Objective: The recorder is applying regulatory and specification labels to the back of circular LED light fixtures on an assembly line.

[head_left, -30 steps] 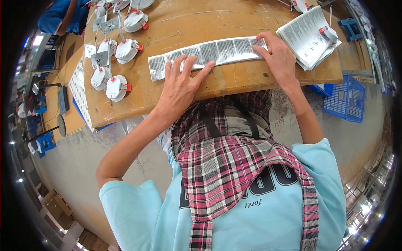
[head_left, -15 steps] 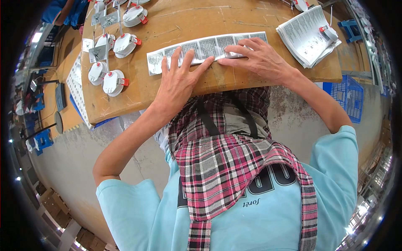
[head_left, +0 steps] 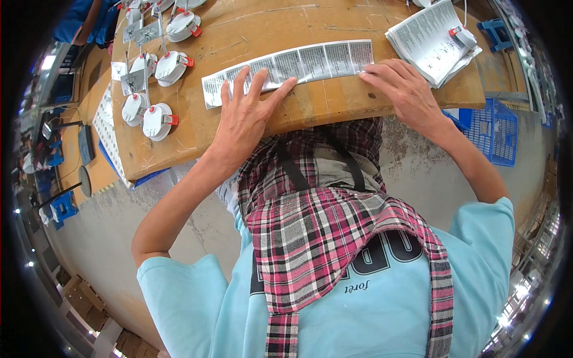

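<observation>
A long printed paper leaflet [head_left: 316, 62], made up of several panels with crease lines, lies lengthwise on the wooden table. My left hand [head_left: 245, 116] rests over its left part, fingers spread and fingertips pressing on the paper. At the near right corner of the leaflet is my right hand [head_left: 409, 95], its thumb and index fingertip close together on the paper's edge. The right palm hides nothing of the print; the left fingers cover some of the lower left panels.
Several round white lamp units [head_left: 158, 122] with red clips and cables stand at the table's left. A stack of printed leaflets [head_left: 427, 45] with a white lamp unit [head_left: 462, 37] on top lies at the right. Below the right edge is a blue crate [head_left: 489, 131].
My right hand has slid right along the leaflet's near edge, from its middle to its right end, uncovering the right panels. My left hand stays on the left part.
</observation>
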`<state>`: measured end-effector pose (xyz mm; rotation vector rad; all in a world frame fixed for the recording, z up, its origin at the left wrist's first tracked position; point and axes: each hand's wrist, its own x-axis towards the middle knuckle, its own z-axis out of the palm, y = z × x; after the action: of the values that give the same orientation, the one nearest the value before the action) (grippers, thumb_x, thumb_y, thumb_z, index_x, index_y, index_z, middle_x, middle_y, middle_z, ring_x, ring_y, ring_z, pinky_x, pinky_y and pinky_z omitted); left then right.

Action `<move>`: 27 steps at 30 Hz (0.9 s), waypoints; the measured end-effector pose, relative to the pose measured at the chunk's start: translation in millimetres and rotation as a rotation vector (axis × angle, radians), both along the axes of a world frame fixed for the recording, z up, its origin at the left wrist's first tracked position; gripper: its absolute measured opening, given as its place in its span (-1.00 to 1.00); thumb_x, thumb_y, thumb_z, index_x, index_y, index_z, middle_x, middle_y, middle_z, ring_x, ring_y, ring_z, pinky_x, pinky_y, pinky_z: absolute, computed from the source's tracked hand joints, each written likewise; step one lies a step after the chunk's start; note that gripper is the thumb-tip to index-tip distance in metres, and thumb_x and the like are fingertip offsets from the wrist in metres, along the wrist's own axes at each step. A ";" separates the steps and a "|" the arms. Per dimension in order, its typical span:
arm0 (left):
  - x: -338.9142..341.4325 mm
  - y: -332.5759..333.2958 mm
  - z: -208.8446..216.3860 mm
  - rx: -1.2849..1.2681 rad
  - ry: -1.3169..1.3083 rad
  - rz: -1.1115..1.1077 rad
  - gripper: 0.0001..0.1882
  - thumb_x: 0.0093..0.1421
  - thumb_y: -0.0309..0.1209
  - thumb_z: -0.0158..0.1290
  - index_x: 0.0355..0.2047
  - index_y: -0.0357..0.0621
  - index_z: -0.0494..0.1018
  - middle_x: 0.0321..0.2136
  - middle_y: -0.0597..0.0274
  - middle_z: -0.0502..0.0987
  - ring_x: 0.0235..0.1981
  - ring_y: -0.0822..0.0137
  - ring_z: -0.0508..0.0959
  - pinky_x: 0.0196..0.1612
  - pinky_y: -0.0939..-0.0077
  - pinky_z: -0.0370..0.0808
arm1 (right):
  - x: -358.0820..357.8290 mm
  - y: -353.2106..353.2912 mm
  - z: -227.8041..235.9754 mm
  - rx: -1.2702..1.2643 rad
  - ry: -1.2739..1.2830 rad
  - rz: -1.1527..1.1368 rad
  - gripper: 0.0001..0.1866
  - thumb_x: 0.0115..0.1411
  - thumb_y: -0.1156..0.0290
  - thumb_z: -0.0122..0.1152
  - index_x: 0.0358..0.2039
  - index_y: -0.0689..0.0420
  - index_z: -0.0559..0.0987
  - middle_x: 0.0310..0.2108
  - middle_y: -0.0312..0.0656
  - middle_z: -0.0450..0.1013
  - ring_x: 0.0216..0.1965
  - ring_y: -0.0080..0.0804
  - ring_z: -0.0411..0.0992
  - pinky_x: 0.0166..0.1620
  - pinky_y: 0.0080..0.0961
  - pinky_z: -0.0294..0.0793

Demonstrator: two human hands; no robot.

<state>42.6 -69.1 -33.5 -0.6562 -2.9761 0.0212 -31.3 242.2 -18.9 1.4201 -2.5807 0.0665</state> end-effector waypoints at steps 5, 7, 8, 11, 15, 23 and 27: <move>-0.2 -0.5 -1.8 -0.008 0.014 0.008 -0.18 0.00 -0.73 -0.08 0.23 0.38 0.17 0.08 0.09 0.16 0.16 -0.05 0.17 0.17 0.04 0.17 | 9.9 -9.0 5.3 -0.144 0.041 -0.132 -0.62 -0.10 0.67 0.09 -0.18 0.19 0.51 -0.16 -0.22 0.38 -0.05 -0.26 0.33 0.08 -0.37 0.35; -0.9 -0.5 -1.1 -0.001 0.023 0.008 -0.20 0.01 -0.71 -0.09 0.22 0.37 0.18 0.07 0.09 0.16 0.16 -0.05 0.17 0.17 0.05 0.17 | 16.9 -35.6 6.8 -0.280 0.064 -0.094 -0.67 -0.07 0.64 0.08 -0.21 0.19 0.51 -0.17 -0.20 0.35 -0.07 -0.23 0.30 0.02 -0.35 0.33; -2.5 0.5 -0.5 0.007 0.013 0.001 -0.22 0.02 -0.70 -0.10 0.22 0.36 0.19 0.07 0.09 0.16 0.16 -0.05 0.17 0.17 0.05 0.17 | 14.7 -43.4 7.0 -0.286 0.067 -0.095 -0.67 -0.07 0.64 0.08 -0.21 0.19 0.51 -0.17 -0.20 0.35 -0.07 -0.23 0.30 0.02 -0.35 0.33; -2.8 -0.7 -4.7 0.024 0.010 -0.006 -0.26 0.04 -0.68 -0.09 0.21 0.32 0.20 0.06 0.05 0.18 0.15 -0.08 0.17 0.13 -0.03 0.18 | 0.4 -56.5 11.6 -0.281 0.133 -0.320 -0.69 -0.05 0.59 0.11 -0.21 0.18 0.51 -0.08 -0.12 0.28 -0.01 -0.14 0.20 0.00 -0.33 0.26; -1.8 -0.9 -4.8 0.035 0.025 -0.016 -0.27 0.03 -0.65 -0.05 0.21 0.28 0.19 0.05 0.01 0.20 0.14 -0.11 0.18 0.08 -0.11 0.21 | 18.4 -74.1 5.8 -0.381 0.159 -0.051 -0.68 -0.02 0.51 0.16 -0.17 0.18 0.51 -0.07 -0.14 0.30 -0.03 -0.18 0.24 0.02 -0.33 0.25; 1.1 -3.6 -6.2 0.020 0.081 -0.008 -0.19 -0.05 -0.69 -0.04 0.23 0.30 0.19 0.07 0.13 0.20 0.16 0.02 0.19 0.13 0.07 0.18 | 20.6 -97.1 -28.9 -0.349 -0.047 0.063 -0.71 0.06 0.44 0.12 -0.16 0.17 0.51 -0.22 -0.28 0.36 -0.13 -0.35 0.35 -0.02 -0.42 0.32; 9.7 -25.4 -2.4 0.038 0.028 0.021 -0.20 -0.05 -0.69 -0.04 0.21 0.28 0.21 0.11 0.17 0.22 0.19 0.10 0.18 0.16 0.07 0.17 | 21.6 -98.3 -24.0 -0.327 -0.098 0.009 -0.73 0.08 0.47 0.07 -0.17 0.17 0.51 -0.26 -0.31 0.38 -0.21 -0.40 0.38 -0.12 -0.47 0.39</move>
<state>52.3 -94.5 -35.9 -0.6145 -2.9492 -0.0240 -9.7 143.9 -42.9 1.3346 -2.4910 0.5456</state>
